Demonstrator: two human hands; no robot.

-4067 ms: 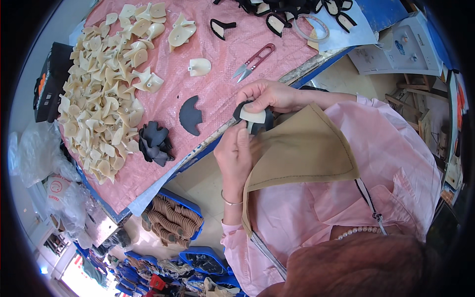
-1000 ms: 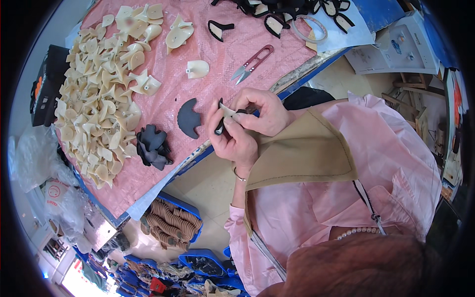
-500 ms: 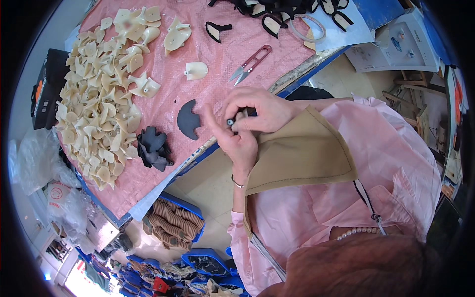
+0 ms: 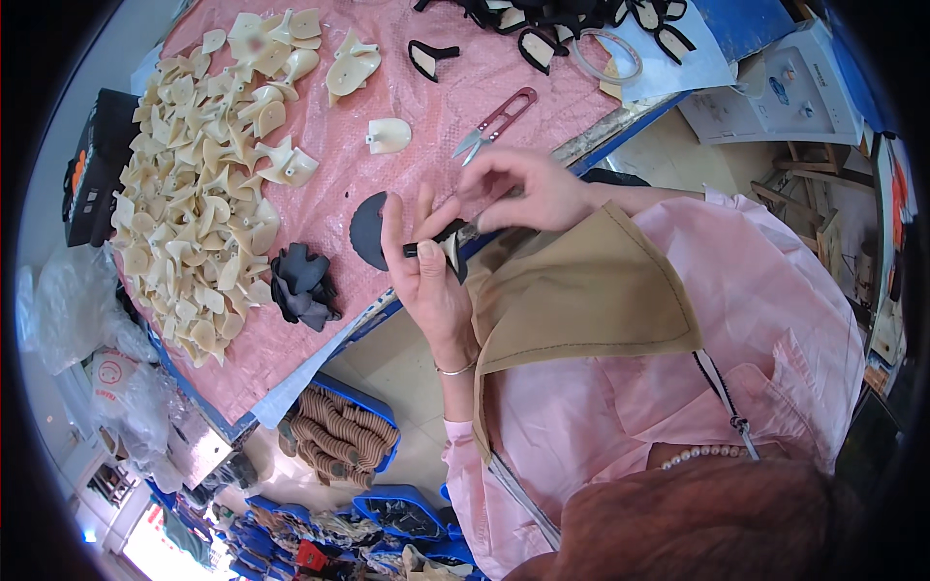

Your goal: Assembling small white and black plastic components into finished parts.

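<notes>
In front of my chest, at the table's edge, my left hand (image 4: 436, 286) holds a small cream plastic piece with black covering (image 4: 451, 240). Its thumb presses on the piece near a black stub, with the other fingers raised. My right hand (image 4: 528, 194) pinches the piece's far side between thumb and fingertips, slightly blurred. Just beyond my left fingers lies a flat dark grey cut-out (image 4: 368, 232), partly hidden by them. A crumpled stack of dark cut-outs (image 4: 303, 288) rests to the left. Red-handled thread snips (image 4: 499, 121) lie open beyond my right hand.
A big heap of curved cream plastic pieces (image 4: 199, 213) covers the left of the pink-sheeted table (image 4: 339, 179). One loose cream piece (image 4: 389, 136) lies apart. Black-edged pieces (image 4: 536, 50) and a tape roll (image 4: 607, 58) are at the back. Below stands a blue bin of ribbed brown items (image 4: 334, 436).
My hands have moved apart a little, so the black-covered piece now shows between them. My left fingers have risen over the flat dark cut-out, and my right hand has shifted slightly away.
</notes>
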